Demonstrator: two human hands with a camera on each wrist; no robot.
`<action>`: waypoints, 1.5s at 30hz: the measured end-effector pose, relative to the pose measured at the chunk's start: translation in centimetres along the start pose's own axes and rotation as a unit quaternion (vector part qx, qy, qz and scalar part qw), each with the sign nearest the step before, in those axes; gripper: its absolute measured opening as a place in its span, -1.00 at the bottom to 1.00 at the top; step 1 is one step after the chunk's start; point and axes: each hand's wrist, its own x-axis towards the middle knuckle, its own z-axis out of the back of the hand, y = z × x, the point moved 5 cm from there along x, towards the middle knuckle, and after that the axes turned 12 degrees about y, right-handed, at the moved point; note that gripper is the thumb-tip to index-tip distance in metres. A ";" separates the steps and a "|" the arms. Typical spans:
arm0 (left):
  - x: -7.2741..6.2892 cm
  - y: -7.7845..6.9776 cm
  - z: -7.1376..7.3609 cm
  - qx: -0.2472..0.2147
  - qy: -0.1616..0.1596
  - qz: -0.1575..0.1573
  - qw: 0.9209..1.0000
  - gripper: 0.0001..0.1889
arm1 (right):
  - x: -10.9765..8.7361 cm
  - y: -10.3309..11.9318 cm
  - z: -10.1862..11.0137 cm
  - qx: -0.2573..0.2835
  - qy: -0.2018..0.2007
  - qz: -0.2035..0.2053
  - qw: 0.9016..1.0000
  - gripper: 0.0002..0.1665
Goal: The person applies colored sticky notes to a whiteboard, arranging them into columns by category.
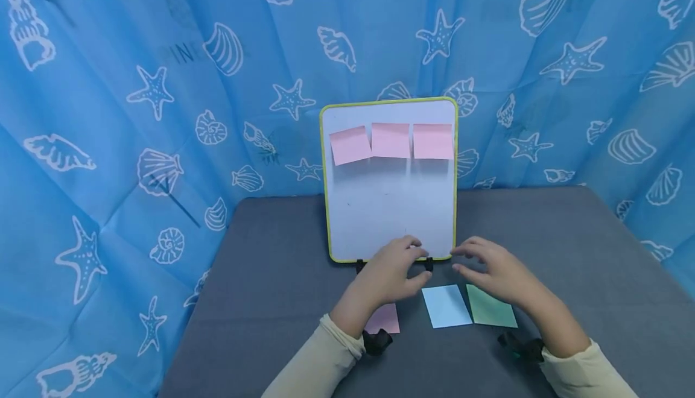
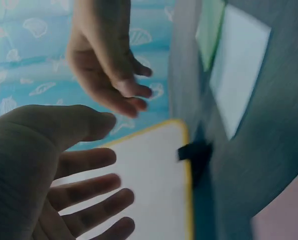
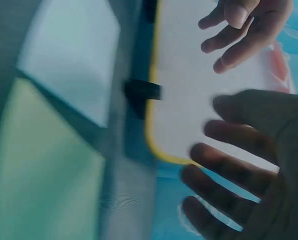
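My left hand (image 1: 388,271) hovers before the lower part of a whiteboard (image 1: 391,211) with a yellow rim, above a pink sticky note (image 1: 384,319) that it partly hides. To its right, my right hand (image 1: 496,271) is in the air over a green sticky note (image 1: 491,307). Between them on the table lies a light blue sticky note (image 1: 447,306). Both wrist views show the fingers spread and loosely bent, holding nothing. Three pink sticky notes, on the left (image 1: 350,145), in the middle (image 1: 391,140) and on the right (image 1: 432,142), stick across the board's upper part.
The whiteboard stands upright on black feet (image 1: 429,264) on a grey cloth-covered table (image 1: 271,301). Behind it hangs a blue curtain (image 1: 217,102) printed with shells and starfish. A black wrist strap piece (image 1: 376,342) sits below my left wrist.
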 end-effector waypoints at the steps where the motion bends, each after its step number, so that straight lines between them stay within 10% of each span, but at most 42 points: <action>1: -0.2 -0.3 -0.5 -0.002 0.005 -0.001 1.000 -0.57 | -0.2 -0.1 -0.6 0.004 0.023 -0.004 1.000 -0.73; 17: -1.1 -1.8 -6.6 0.025 0.096 0.031 0.995 -0.50 | -1.5 -0.4 -5.0 0.045 0.210 -0.055 0.975 -0.35; 45: -1.0 -2.0 -6.6 -0.001 0.117 0.023 0.993 -0.70 | -1.6 -0.1 -4.9 0.043 0.188 -0.016 0.981 -0.64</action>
